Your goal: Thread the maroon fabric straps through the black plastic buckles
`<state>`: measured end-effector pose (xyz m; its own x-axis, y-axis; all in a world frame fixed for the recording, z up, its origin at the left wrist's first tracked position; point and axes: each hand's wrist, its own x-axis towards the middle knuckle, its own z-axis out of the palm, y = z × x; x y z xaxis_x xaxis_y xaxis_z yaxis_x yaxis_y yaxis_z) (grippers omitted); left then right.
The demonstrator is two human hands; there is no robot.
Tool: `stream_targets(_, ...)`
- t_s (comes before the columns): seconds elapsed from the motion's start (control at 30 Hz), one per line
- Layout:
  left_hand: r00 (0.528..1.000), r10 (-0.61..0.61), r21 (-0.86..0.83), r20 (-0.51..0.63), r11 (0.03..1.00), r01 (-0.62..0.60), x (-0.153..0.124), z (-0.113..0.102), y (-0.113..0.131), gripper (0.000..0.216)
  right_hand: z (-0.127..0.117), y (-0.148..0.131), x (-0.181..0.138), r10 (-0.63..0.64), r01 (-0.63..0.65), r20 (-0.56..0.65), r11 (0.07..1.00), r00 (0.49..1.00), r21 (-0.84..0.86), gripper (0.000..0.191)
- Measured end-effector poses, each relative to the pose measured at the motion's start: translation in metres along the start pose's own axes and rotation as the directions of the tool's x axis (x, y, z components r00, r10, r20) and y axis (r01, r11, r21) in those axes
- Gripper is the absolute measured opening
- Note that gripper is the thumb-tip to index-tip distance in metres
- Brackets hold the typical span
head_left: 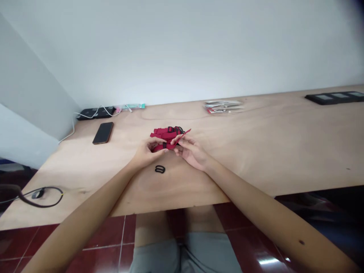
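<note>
Both my hands hold one red strap [171, 146] just above the wooden table. My left hand [149, 151] pinches it close to a small black slider buckle [164, 145] threaded on the strap. My right hand [191, 151] grips the strap's other part, and its loose end sticks up past the fingers. Right behind my hands lies a pile of red straps [165, 132] with black buckles, partly hidden by my fingers. A loose black buckle [160, 169] rests on the table in front of my left hand.
A phone [103, 133] lies to the left, with black boxes [96, 113] and a white cable behind it. Several flat packets [223, 106] sit near the wall. A dark panel [335, 98] is far right; a black cable [45, 206] loops at the table's left front.
</note>
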<state>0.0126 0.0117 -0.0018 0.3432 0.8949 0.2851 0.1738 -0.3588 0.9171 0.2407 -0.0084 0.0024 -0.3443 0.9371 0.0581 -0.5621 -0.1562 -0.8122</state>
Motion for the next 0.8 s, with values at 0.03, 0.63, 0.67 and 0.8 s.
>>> stream_targets(0.03,1.0,0.004,-0.002,0.01,1.0,-0.004,0.0,0.0,0.001,0.042,0.0,0.0,0.0,-0.002,0.002,-0.018,1.0,1.0,-0.013,0.018)
stream_targets(0.63,0.999,0.017,-0.037,-0.036,0.999,-0.018,0.001,-0.001,-0.01,0.048,-0.006,0.004,0.005,-0.13,0.087,-0.169,0.968,0.977,-0.237,0.015)
stream_targets(0.67,0.999,0.011,-0.027,-0.036,1.0,-0.012,0.001,-0.001,-0.01,0.048,-0.006,0.004,0.005,-0.126,0.081,-0.163,0.964,0.979,-0.254,0.017)
stream_targets(0.8,0.999,-0.017,-0.026,-0.044,1.0,0.016,0.0,-0.002,-0.009,0.05,-0.007,0.005,0.004,-0.122,0.075,-0.131,0.946,0.984,-0.317,0.028)
